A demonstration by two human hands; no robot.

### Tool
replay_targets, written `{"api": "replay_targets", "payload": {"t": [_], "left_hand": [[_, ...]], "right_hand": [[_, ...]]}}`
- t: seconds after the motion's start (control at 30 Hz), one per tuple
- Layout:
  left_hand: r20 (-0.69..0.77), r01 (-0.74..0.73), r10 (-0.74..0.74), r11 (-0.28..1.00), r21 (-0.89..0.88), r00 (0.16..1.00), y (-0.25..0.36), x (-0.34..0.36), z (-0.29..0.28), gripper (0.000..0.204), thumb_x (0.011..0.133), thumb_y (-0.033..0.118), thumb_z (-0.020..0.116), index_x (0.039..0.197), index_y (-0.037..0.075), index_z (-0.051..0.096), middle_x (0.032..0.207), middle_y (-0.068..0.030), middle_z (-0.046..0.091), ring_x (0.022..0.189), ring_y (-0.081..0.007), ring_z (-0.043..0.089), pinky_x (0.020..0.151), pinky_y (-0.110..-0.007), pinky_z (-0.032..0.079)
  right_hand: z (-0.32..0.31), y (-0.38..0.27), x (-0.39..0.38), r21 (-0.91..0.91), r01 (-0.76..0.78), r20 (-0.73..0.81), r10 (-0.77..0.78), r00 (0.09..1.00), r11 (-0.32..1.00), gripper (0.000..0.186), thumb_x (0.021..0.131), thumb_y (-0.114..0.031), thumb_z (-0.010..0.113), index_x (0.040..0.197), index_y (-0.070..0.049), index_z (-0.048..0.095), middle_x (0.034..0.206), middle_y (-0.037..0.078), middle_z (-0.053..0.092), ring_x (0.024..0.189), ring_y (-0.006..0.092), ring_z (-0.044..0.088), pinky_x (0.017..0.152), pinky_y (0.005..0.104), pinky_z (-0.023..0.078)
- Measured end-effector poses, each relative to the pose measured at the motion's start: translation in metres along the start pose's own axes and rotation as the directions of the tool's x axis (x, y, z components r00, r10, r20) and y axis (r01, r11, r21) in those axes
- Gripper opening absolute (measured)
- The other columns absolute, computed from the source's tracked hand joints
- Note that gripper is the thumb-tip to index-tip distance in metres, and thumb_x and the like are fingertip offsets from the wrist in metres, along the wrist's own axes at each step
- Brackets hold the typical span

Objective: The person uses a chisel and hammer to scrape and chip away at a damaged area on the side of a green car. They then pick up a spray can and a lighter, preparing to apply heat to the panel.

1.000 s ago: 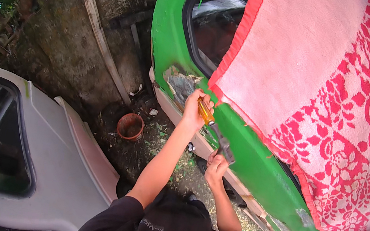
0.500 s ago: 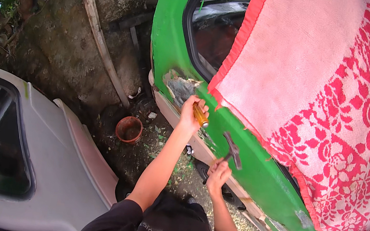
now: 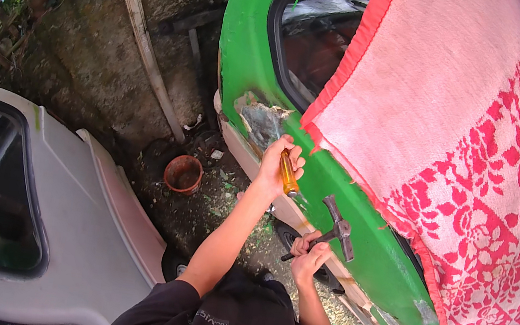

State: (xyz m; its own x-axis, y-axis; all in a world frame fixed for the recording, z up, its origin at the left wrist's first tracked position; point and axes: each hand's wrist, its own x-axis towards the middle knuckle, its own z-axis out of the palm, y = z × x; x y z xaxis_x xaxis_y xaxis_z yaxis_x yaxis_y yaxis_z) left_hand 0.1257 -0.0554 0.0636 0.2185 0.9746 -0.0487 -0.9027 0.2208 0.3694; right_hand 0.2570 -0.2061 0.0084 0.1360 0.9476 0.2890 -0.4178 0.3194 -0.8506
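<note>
My left hand [image 3: 279,159] grips an amber-handled tool [image 3: 288,176], like a screwdriver or chisel, pointed at a scraped grey patch [image 3: 259,119] on the green car body [image 3: 248,40]; its tip is hard to make out. My right hand [image 3: 312,254] is closed on the dark handle of a metal hammer [image 3: 339,228], whose head is apart from the amber handle, below and right of it. A pink and red patterned cloth [image 3: 444,102] drapes over the car's window and roof, its fringed edge just above my left hand.
A grey car body [image 3: 84,217] with a dark side window stands at left. A terracotta pot [image 3: 183,174] sits on the debris-strewn ground between the cars. Behind are a stained wall [image 3: 106,65], a leaning wooden plank [image 3: 143,44] and tree trunks with leaves. A tire [image 3: 288,237] shows under the green car.
The hammer head, earlier against the end of the amber handle, has moved away to the lower right. My left hand still holds the tool near the scraped patch.
</note>
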Motion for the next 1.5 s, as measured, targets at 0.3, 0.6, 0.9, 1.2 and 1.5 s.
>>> {"api": "replay_targets", "payload": {"t": [0.3,0.6,0.9,1.2,1.5], "left_hand": [[0.034,0.084,-0.082,0.996,-0.043,0.996,0.02,0.0,-0.002,0.005,0.085,0.013,0.047,0.083,0.016,0.045,0.049,-0.0008,0.035,0.041,-0.014,0.035,0.032,-0.028,0.028],[0.076,0.128,-0.126,0.991,-0.029,0.989,0.027,-0.001,-0.008,0.007,0.084,0.013,0.048,0.079,0.015,0.044,0.049,-0.001,0.034,0.042,-0.0139,0.035,0.032,-0.028,0.026],[-0.031,0.113,-0.114,0.993,-0.045,0.993,0.044,0.011,-0.044,0.007,0.084,0.012,0.048,0.08,0.015,0.044,0.051,-0.0006,0.035,0.042,-0.0123,0.033,0.032,-0.027,0.024],[-0.004,0.145,-0.145,0.989,0.041,0.989,0.034,-0.006,-0.018,0.007,0.085,0.012,0.048,0.089,0.017,0.046,0.05,0.0,0.037,0.039,-0.0138,0.036,0.033,-0.028,0.026],[0.005,0.158,-0.159,0.986,0.059,0.987,0.034,-0.002,-0.02,0.006,0.084,0.011,0.048,0.087,0.017,0.047,0.05,-0.0002,0.036,0.041,-0.0135,0.037,0.034,-0.027,0.027]], "right_hand": [[-0.02,0.031,-0.005,-0.485,0.515,0.263,-0.444,0.857,0.707,0.027,0.083,-0.029,0.06,0.073,-0.005,0.054,0.051,0.003,0.042,0.042,0.017,0.043,0.042,0.0318,0.031],[-0.017,0.033,0.0,-0.585,0.528,0.379,-0.368,0.849,0.616,0.012,0.066,-0.004,0.063,0.078,-0.005,0.061,0.053,0.008,0.047,0.042,0.026,0.045,0.043,0.036,0.036],[-0.024,0.051,-0.019,-0.26,0.364,0.131,-0.34,0.931,0.894,0.046,0.086,-0.046,0.054,0.069,-0.004,0.045,0.058,0.002,0.04,0.048,0.0118,0.039,0.044,0.0261,0.028],[-0.013,0.035,-0.011,-0.406,0.35,0.148,-0.317,0.937,0.844,0.021,0.077,-0.016,0.057,0.06,-0.003,0.054,0.051,0.005,0.05,0.041,0.0204,0.051,0.041,0.0299,0.039],[-0.006,0.031,0.006,-0.215,0.792,0.41,-0.683,0.604,0.571,0.007,0.075,-0.003,0.059,0.069,-0.002,0.056,0.06,0.011,0.056,0.046,0.0237,0.055,0.046,0.0348,0.043]]}}
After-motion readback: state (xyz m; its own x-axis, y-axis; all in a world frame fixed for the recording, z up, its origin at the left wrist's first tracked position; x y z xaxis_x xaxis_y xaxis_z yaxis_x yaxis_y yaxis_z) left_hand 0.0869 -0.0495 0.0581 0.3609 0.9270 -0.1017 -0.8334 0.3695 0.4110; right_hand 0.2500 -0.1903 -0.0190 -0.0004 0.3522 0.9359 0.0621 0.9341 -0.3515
